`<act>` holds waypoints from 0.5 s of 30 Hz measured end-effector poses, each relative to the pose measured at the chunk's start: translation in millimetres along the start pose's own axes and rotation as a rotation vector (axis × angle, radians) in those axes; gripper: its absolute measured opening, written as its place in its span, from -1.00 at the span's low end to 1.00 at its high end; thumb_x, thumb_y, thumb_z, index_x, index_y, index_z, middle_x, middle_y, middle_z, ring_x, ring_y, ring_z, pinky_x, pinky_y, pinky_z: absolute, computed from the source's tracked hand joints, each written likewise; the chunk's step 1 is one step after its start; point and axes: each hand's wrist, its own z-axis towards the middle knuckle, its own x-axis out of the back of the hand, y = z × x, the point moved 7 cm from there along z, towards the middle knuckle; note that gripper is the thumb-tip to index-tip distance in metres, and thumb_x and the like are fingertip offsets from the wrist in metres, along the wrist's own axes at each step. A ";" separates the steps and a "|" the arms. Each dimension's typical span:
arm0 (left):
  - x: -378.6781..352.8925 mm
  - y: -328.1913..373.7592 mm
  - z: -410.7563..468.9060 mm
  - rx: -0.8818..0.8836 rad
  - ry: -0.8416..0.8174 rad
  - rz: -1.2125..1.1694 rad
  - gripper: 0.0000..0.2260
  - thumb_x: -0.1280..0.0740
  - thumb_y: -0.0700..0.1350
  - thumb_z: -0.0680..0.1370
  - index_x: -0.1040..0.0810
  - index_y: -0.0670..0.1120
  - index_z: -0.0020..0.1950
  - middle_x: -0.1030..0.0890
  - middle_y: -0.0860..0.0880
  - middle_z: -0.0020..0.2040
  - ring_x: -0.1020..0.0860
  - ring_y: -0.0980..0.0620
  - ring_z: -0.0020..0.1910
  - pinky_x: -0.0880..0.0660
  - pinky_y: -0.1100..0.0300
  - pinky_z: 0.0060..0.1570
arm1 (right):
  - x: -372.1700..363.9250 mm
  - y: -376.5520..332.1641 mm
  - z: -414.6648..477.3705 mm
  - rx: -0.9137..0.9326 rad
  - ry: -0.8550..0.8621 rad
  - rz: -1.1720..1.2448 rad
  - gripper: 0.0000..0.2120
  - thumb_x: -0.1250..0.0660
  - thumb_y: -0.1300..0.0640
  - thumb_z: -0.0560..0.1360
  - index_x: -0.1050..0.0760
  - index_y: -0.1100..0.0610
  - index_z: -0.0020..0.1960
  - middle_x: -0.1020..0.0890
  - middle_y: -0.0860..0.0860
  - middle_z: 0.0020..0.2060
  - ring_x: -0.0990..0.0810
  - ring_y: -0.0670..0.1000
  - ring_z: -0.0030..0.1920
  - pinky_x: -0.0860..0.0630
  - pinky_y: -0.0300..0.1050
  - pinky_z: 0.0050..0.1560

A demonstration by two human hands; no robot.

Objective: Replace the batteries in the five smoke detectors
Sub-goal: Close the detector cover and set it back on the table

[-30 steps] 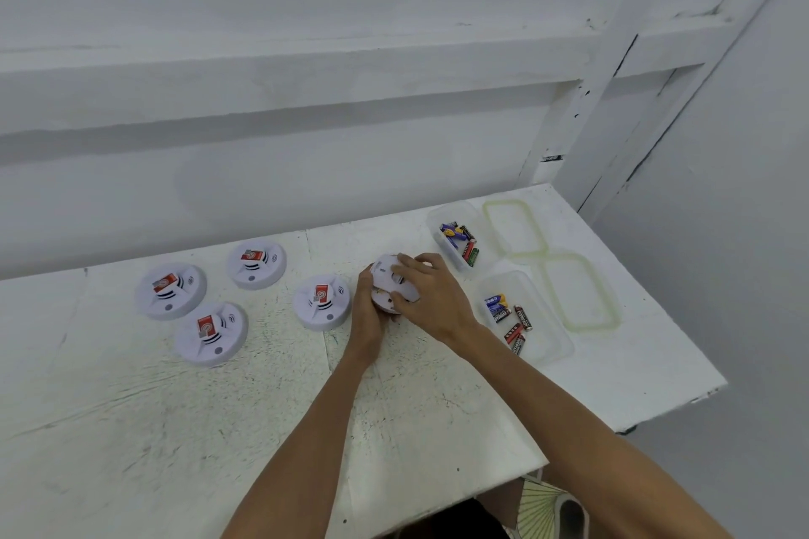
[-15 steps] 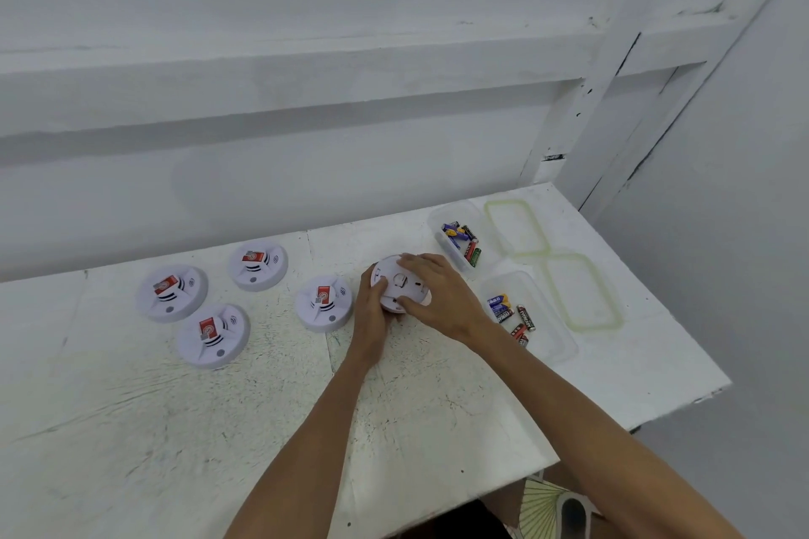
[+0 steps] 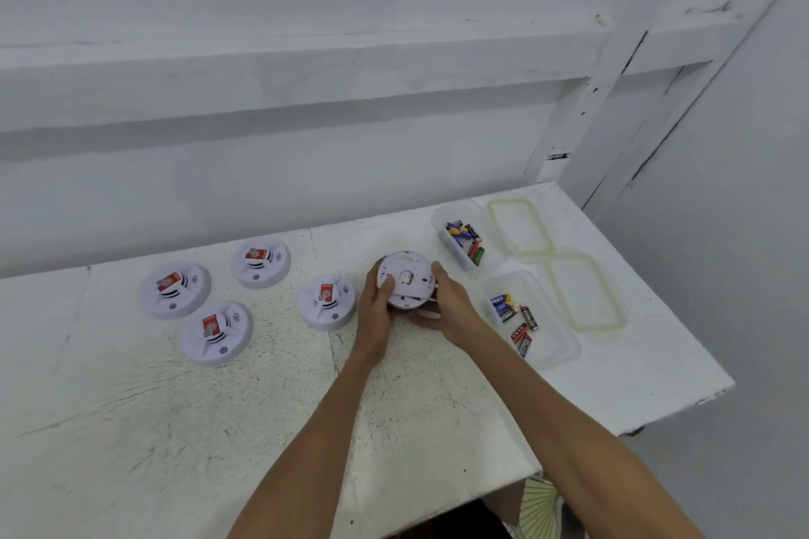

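White detector (image 3: 407, 280) back-up, w/ left hand (image 3: 377, 311) & right hand (image 3: 453, 311) both gripping its rim; other 4 detectors (image 3: 326, 300) look untouched, so barely started.

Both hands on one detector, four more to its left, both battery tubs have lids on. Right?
No: both tubs are open, lids lying beside them on the table, per the head view. Both hands do hold one detector, four others to its left.

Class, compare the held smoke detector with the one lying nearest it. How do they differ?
The held detector is gripped by the left hand and right hand, plain back showing; the nearest detector lies untouched, front up, with a red label. Both are round and white.
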 end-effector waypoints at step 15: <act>-6.2 5.1 -4.0 -0.062 -0.081 0.182 -0.61 -0.25 -0.03 0.73 -0.38 0.09 0.57 -0.55 0.05 0.46 -0.52 0.04 0.44 -0.48 -0.14 0.43 | 0.7 -4.8 -1.9 -0.187 -0.069 0.173 -0.63 -0.28 -0.02 0.55 -0.57 0.20 0.21 -0.71 0.22 -0.04 -0.66 0.25 -0.01 -0.65 0.18 -0.03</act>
